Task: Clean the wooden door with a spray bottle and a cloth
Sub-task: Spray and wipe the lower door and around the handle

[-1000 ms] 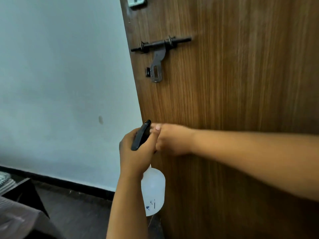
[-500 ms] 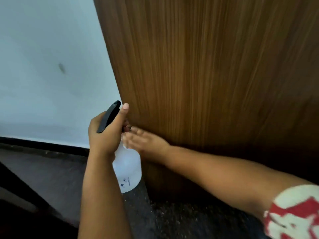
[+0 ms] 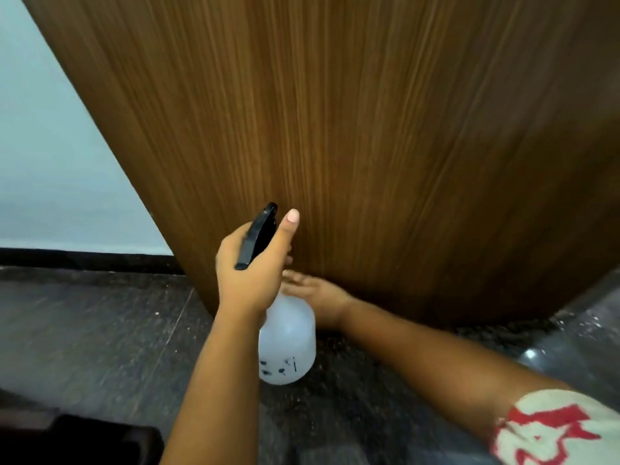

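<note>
The brown wooden door (image 3: 369, 129) fills most of the view, and its bottom edge meets the floor. My left hand (image 3: 251, 276) grips the neck of a translucent white spray bottle (image 3: 288, 340). The thumb lies straight beside the bottle's black trigger head (image 3: 258, 236), which is aimed at the door. My right hand (image 3: 315, 293) is low behind the bottle with fingers stretched out flat on the door's lower part. It is blurred, and I see no cloth in it or anywhere else.
A pale wall (image 3: 50, 162) with black skirting (image 3: 84, 256) stands left of the door. Below lies a dark speckled floor (image 3: 100, 330). A dark object (image 3: 84, 441) sits at the bottom left corner. A red and white sleeve (image 3: 553, 431) covers my right upper arm.
Both hands have moved down the door to near its bottom edge, the bottle still in my left hand. The view has tipped down, and the bolt latch has left the frame.
</note>
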The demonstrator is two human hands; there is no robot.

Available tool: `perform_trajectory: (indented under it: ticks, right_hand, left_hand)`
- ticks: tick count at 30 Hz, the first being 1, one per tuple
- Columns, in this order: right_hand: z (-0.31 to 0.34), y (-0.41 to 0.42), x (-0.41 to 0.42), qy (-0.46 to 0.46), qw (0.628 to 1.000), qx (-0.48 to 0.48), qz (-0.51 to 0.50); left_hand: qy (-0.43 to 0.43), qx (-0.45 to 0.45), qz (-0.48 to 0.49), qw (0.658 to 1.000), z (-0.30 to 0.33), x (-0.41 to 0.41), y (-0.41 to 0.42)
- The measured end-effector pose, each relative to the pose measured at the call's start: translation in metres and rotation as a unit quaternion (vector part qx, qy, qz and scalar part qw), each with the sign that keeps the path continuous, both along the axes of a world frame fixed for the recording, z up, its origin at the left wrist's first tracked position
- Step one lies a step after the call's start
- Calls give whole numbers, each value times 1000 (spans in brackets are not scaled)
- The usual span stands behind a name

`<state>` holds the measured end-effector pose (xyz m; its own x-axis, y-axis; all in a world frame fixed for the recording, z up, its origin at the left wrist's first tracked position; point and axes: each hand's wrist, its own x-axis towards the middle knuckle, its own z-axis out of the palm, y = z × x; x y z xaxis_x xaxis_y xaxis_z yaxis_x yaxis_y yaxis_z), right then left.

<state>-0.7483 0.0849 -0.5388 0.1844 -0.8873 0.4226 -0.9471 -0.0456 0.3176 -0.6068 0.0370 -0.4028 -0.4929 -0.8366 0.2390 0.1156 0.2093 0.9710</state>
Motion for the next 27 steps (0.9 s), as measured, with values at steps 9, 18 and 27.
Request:
perform_trajectory:
  ticks: [9,18,27]
  right_hand:
    - [-30,123,-104,-398,732,-438,-336]
    - [-16,55,-54,-836,-105,-445,-302]
    - [137,119,-47,-949,-145,-273,-57]
  left_hand:
    - [-65,11,-45,997,-40,-42,46]
    - [-234,-69,-53,968,-95,-56,44]
    - [-238,-225,-108,939,-70,-63,21]
